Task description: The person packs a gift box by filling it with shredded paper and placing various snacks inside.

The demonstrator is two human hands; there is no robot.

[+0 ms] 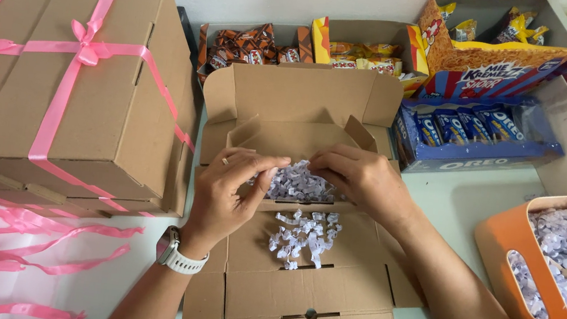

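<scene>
Edges of the frame cut off the orange basket (502, 258) at lower right and two ribbon-tied boxes (84, 77) at upper left. One open cardboard box (300, 255) lies mid-frame on the pale surface (459, 195). Pale shredded paper (298, 183) sits in its tray; a second clump (304, 236) lies on the flap. Left hand (229, 189) and right hand (361, 176) both pinch shreds between fingers; their tips are partly buried.
</scene>
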